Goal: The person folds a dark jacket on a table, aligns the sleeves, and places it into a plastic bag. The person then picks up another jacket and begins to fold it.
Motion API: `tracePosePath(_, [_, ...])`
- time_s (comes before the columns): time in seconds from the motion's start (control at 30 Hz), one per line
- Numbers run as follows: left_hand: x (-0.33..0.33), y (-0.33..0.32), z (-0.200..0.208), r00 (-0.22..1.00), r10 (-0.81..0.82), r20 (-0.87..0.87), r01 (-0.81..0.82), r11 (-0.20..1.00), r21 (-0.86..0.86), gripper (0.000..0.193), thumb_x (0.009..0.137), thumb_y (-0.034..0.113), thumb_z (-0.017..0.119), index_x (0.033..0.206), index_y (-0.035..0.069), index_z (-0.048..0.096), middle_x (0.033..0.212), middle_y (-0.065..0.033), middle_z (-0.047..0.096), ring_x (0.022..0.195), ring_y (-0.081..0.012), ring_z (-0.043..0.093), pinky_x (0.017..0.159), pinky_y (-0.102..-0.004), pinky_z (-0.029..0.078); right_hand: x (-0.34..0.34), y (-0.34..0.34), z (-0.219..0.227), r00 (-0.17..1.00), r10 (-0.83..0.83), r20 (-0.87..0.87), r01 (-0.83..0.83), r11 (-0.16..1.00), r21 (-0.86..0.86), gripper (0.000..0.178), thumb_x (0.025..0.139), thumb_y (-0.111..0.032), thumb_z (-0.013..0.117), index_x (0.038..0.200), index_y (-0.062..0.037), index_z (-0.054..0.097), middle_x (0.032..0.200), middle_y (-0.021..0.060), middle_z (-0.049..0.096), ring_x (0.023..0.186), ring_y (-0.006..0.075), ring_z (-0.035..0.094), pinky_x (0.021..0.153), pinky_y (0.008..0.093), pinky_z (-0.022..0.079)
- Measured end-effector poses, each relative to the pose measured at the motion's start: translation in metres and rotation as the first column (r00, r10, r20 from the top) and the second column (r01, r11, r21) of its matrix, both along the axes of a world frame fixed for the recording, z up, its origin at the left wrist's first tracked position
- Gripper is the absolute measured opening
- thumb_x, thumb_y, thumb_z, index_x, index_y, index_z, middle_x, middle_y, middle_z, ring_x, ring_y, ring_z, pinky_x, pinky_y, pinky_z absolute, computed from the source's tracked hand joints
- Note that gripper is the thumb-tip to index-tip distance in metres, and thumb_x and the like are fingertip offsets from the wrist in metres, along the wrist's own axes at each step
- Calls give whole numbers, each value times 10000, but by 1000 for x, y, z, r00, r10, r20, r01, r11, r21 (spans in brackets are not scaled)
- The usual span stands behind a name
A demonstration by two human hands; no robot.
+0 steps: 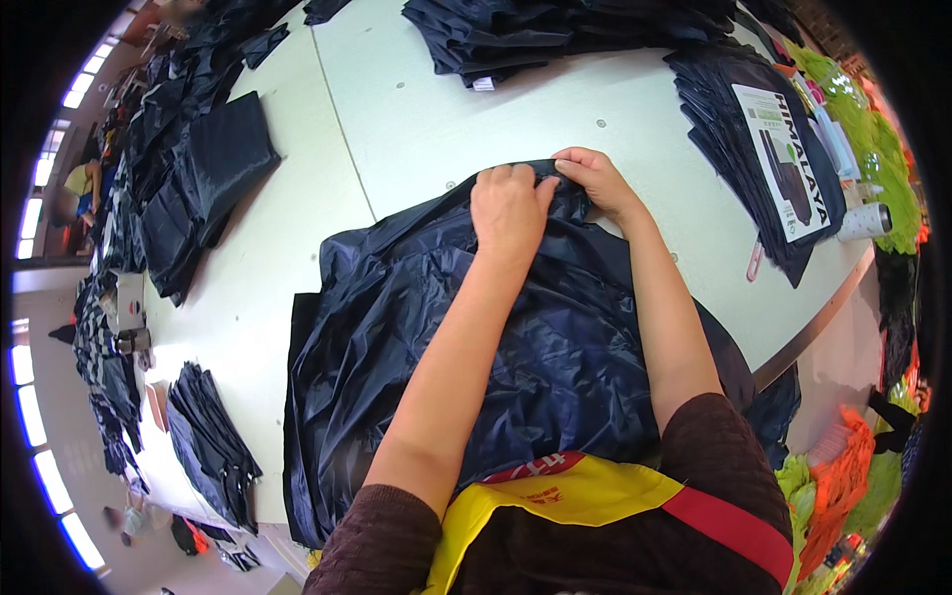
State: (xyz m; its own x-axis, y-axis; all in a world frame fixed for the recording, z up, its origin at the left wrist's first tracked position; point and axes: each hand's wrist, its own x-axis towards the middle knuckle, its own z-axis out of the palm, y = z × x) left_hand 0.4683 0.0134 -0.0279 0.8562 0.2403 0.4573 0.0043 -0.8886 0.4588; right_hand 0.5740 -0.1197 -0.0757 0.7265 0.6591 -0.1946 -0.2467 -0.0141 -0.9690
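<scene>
A large sheet of shiny dark navy cloth (555, 337) lies spread and wrinkled on the white table in front of me, reaching down to my apron. My left hand (509, 211) is closed over its far edge, knuckles up, fingers curled around the fabric. Just to the right, my right hand (598, 181) pinches the same edge between thumb and fingers. A short stretch of gathered edge runs between the two hands. My forearms cover part of the cloth. Whether it is a whole garment or one piece, I cannot tell.
Dark folded cloth stacks lie at the far side (555, 40), the left (223, 149) and the near left (210, 446) of the white table (397, 129). At right, a printed package (783, 159) rests on more dark cloth near a can (865, 222). Bright green cloth (873, 149) lies beyond.
</scene>
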Motion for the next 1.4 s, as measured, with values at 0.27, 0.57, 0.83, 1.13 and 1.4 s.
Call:
tracePosePath(0.27, [14, 5, -11, 993, -118, -22, 119, 942, 312, 93, 729, 184, 627, 717, 92, 620, 662, -67, 626, 700, -246, 617, 571, -342, 517, 3, -1, -9, 991, -15, 130, 18, 1000, -18, 198, 898, -173, 567, 1009, -22, 628, 901, -11, 624, 821, 66, 540, 767, 205, 430])
tracePosePath(0.57, [3, 0, -6, 982, 98, 161, -84, 992, -92, 79, 704, 147, 620, 683, 78, 587, 719, -57, 619, 752, -270, 580, 636, -395, 460, 0, 5, -9, 993, -63, 100, 64, 998, -10, 167, 917, -154, 543, 979, -16, 617, 859, -21, 608, 785, 51, 531, 734, 191, 429])
tracePosePath(0.83, [-48, 64, -12, 836, 484, 257, -507, 862, 26, 68, 624, 119, 624, 613, 102, 559, 728, -57, 566, 770, -263, 529, 722, -407, 358, 17, 6, -23, 823, 21, 567, 145, 959, -245, 223, 923, -187, 528, 986, 14, 597, 851, 38, 627, 789, 132, 560, 737, 264, 450])
tracePosePath(1.13, [-175, 188, 21, 678, 716, -165, -697, 698, 164, 479, 792, 384, 666, 1129, 63, 552, 1153, -117, 571, 1109, -287, 505, 943, -467, 341, 2, 1, 7, 762, -2, 647, 282, 901, -329, 398, 902, -278, 549, 1190, -4, 557, 1185, 173, 575, 1106, 269, 544, 954, 326, 401])
tracePosePath(1.4, [-241, 226, -11, 656, 559, -507, -735, 627, -261, 326, 760, 303, 679, 1000, 85, 647, 909, -145, 665, 843, -300, 634, 732, -380, 486, -50, -202, 29, 534, 223, 815, 843, -66, -534, 511, 859, -405, 573, 1172, -2, 555, 1138, 224, 571, 1069, 377, 532, 926, 454, 410])
